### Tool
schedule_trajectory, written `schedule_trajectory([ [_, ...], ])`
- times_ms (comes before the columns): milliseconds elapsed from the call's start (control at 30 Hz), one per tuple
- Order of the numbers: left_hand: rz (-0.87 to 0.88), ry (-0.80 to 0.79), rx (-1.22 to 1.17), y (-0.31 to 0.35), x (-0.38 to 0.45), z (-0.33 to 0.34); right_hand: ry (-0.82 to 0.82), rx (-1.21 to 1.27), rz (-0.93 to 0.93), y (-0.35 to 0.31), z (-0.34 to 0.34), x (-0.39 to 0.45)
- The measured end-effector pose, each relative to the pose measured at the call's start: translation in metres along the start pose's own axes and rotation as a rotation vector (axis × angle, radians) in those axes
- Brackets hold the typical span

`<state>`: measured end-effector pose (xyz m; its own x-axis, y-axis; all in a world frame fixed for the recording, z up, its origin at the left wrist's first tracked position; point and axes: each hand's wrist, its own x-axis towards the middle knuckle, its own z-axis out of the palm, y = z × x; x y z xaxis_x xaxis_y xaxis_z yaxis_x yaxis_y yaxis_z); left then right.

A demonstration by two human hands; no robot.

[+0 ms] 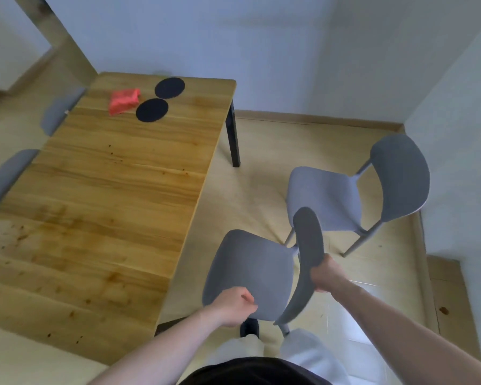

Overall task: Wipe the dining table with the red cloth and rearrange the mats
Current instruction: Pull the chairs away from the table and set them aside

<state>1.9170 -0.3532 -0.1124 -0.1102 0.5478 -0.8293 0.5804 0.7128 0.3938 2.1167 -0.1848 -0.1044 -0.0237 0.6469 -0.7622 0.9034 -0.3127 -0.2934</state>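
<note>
A long wooden dining table [103,195] with brown stains fills the left of the view. At its far end lies the folded red cloth [123,101], with two round black mats [152,110] [169,87] just to its right. A grey chair [250,273] stands beside the table's right edge, close in front of me. My left hand [235,305] grips the near edge of its seat. My right hand [328,273] is closed on its backrest.
A second grey chair [359,190] stands further right on the pale floor, facing the table. Two more grey chairs [8,176] [58,112] are tucked in on the table's left side. White walls close the room behind and to the right.
</note>
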Motion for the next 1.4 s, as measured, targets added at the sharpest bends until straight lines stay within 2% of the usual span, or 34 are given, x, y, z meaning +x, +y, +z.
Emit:
schedule_trajectory([
  [167,-0.302,-0.348,-0.361,0.009,-0.007,0.022,-0.129,0.165,-0.022,-0.035,0.017,-0.013],
  [233,-0.388,-0.394,-0.474,0.006,-0.004,0.033,-0.196,0.270,-0.019,-0.042,0.027,-0.017],
  [433,-0.600,-0.202,-1.145,0.004,0.001,0.069,-0.370,0.319,-0.026,-0.040,0.032,-0.025],
  [633,-0.602,0.007,-1.597,0.032,-0.007,0.085,-0.389,0.212,-0.112,-0.028,0.012,-0.003],
  [833,-0.534,0.195,-1.760,0.037,-0.007,0.084,-0.383,0.171,-0.126,-0.041,-0.001,0.009],
  [1100,-0.493,0.372,-1.852,0.007,-0.008,0.046,-0.389,0.193,-0.145,-0.077,0.031,0.008],
  [1267,-0.444,0.427,-1.940,-0.037,-0.022,0.008,-0.382,0.251,-0.123,-0.122,0.068,-0.002],
  [1400,-0.382,0.390,-1.952,-0.066,-0.027,-0.023,-0.376,0.297,-0.119,-0.155,0.089,-0.005],
])
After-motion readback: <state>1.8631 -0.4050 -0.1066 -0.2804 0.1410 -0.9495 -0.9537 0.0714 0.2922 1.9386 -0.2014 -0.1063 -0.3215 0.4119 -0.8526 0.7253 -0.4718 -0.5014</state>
